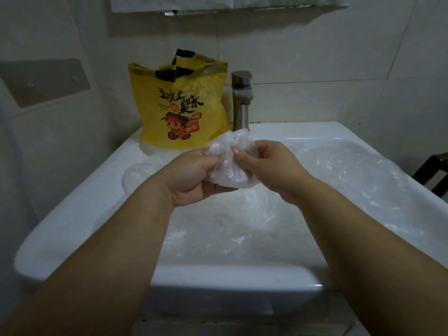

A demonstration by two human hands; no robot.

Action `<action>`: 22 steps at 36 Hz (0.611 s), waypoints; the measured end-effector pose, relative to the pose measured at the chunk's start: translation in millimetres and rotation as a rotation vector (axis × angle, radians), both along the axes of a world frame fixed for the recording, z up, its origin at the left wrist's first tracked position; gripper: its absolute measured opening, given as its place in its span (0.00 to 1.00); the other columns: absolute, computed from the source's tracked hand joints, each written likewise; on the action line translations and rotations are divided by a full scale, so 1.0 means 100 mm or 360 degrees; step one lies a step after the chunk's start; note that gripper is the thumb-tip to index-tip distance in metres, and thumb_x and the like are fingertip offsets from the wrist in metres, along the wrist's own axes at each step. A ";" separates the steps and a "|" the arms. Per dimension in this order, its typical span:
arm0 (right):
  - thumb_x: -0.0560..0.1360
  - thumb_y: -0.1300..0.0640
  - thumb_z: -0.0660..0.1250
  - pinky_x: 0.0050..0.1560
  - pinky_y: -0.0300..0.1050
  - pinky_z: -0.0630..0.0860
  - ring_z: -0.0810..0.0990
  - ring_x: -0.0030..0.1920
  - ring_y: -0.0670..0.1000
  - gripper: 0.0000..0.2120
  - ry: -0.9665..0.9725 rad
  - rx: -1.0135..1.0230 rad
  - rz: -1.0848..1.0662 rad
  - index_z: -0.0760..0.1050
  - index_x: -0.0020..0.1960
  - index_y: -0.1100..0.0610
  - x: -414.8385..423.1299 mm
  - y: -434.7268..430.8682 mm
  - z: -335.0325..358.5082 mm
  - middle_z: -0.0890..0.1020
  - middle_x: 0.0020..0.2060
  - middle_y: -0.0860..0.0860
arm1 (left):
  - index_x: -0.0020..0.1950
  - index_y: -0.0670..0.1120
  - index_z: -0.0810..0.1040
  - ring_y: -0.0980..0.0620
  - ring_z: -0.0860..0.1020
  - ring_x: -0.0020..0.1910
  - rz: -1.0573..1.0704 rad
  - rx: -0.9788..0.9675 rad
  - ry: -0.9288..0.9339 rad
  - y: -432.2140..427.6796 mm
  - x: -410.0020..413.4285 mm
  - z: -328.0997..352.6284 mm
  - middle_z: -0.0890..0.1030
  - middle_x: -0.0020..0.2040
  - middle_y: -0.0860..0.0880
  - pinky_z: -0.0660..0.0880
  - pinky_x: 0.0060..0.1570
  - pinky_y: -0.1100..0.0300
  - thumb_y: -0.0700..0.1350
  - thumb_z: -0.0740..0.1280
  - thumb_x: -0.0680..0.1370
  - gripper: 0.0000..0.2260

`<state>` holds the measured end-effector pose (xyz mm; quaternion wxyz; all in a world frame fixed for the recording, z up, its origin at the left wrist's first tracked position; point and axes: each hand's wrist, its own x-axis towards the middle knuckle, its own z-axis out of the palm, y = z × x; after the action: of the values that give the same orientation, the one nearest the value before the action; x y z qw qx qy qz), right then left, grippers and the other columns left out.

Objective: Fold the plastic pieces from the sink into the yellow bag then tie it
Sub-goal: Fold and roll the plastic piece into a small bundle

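Dim white-tiled bathroom is framing a white ceramic sink (pixel 72 214). Left hand (pixel 191 178) is curling its fingers round a small scrunched wad of clear thin plastic (pixel 228 166). Right hand (pixel 274 166) is pinching the same wad from the other side, so both are clamped on it and nearly touching, up over the basin. More loose clear plastic sheets (pixel 344 175) are lying in the basin and spreading over the right rim; another bit is showing at the left rim behind the left wrist. Printed yellow plastic bag (pixel 184 110) with black handles is standing upright on the back-left ledge, mouth sagging open, just beside a brushed metal faucet (pixel 241 103). Step looks like compacting the wad. Probably best squeezing the air out, then flattening and doubling it over rather than balling it, so it is packing small and leaving slack at the handles for tying. Plenty of plastic is waiting in the sink, so likely early going.
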<state>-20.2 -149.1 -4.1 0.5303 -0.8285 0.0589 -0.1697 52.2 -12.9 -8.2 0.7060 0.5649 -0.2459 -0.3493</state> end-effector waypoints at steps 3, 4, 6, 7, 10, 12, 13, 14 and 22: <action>0.72 0.47 0.72 0.49 0.52 0.79 0.81 0.45 0.55 0.18 -0.0031 0.0023 -0.0145 0.76 0.50 0.61 0.03 -0.03 0.00 0.81 0.47 0.58 | 0.62 0.41 0.76 0.48 0.82 0.49 -0.0010 0.0048 -0.0036 0.00 0.01 -0.01 0.82 0.54 0.42 0.80 0.50 0.52 0.30 0.54 0.80 0.17; 0.70 0.46 0.73 0.48 0.49 0.79 0.79 0.45 0.52 0.20 0.0020 0.0044 -0.0170 0.72 0.53 0.58 0.04 -0.05 0.00 0.80 0.48 0.56 | 0.62 0.41 0.76 0.47 0.82 0.50 -0.0016 0.0058 -0.0036 0.01 0.01 -0.01 0.82 0.54 0.42 0.80 0.51 0.52 0.31 0.54 0.80 0.17; 0.67 0.44 0.74 0.47 0.47 0.80 0.79 0.48 0.51 0.30 0.0219 0.0278 -0.0094 0.66 0.61 0.54 0.04 -0.09 0.01 0.76 0.54 0.53 | 0.61 0.43 0.77 0.47 0.82 0.50 -0.0040 0.0044 -0.0013 0.02 0.00 -0.02 0.82 0.54 0.42 0.80 0.50 0.52 0.32 0.56 0.80 0.16; 0.67 0.45 0.75 0.45 0.46 0.81 0.80 0.49 0.51 0.34 0.0296 0.0427 -0.0025 0.63 0.65 0.54 0.04 -0.10 0.02 0.75 0.56 0.52 | 0.61 0.43 0.77 0.48 0.82 0.50 -0.0061 0.0039 -0.0016 0.02 0.00 -0.02 0.82 0.54 0.42 0.80 0.48 0.54 0.32 0.57 0.80 0.15; 0.67 0.49 0.75 0.41 0.45 0.82 0.82 0.49 0.52 0.32 0.0261 0.0685 0.0108 0.65 0.66 0.55 0.03 -0.10 0.02 0.77 0.55 0.52 | 0.60 0.43 0.78 0.52 0.78 0.44 -0.0065 0.0074 -0.0097 0.02 -0.01 -0.02 0.80 0.52 0.44 0.77 0.39 0.63 0.34 0.63 0.76 0.14; 0.68 0.51 0.76 0.46 0.47 0.82 0.82 0.49 0.53 0.30 0.0134 0.0651 0.0035 0.67 0.65 0.55 0.05 -0.10 -0.01 0.78 0.54 0.53 | 0.56 0.45 0.79 0.55 0.75 0.40 -0.0026 0.0104 -0.0175 0.02 -0.01 -0.02 0.80 0.48 0.46 0.72 0.36 0.65 0.38 0.64 0.70 0.16; 0.68 0.52 0.76 0.47 0.48 0.82 0.82 0.49 0.53 0.30 0.0079 0.0561 -0.0032 0.67 0.64 0.55 0.07 -0.10 -0.02 0.78 0.54 0.53 | 0.54 0.46 0.80 0.55 0.76 0.40 -0.0001 0.0099 -0.0209 0.02 -0.02 -0.01 0.80 0.45 0.48 0.72 0.36 0.65 0.39 0.64 0.68 0.16; 0.68 0.52 0.76 0.48 0.48 0.82 0.82 0.49 0.52 0.29 0.0030 0.0484 -0.0087 0.68 0.64 0.54 0.08 -0.10 -0.04 0.79 0.53 0.53 | 0.53 0.47 0.80 0.55 0.77 0.40 0.0028 0.0080 -0.0227 0.03 -0.01 0.00 0.81 0.44 0.49 0.73 0.37 0.65 0.38 0.63 0.69 0.15; 0.68 0.56 0.76 0.40 0.41 0.82 0.81 0.44 0.48 0.25 -0.0021 0.0444 0.0077 0.68 0.60 0.52 0.04 -0.10 -0.02 0.77 0.47 0.48 | 0.63 0.39 0.77 0.45 0.81 0.52 0.0331 0.0095 -0.0309 0.03 0.03 0.01 0.82 0.56 0.39 0.80 0.51 0.54 0.41 0.61 0.82 0.12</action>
<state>-15.8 -158.9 -6.2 0.6447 -0.7468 0.0585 -0.1524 55.4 -9.6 -6.8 0.6943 0.6391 -0.2425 -0.2251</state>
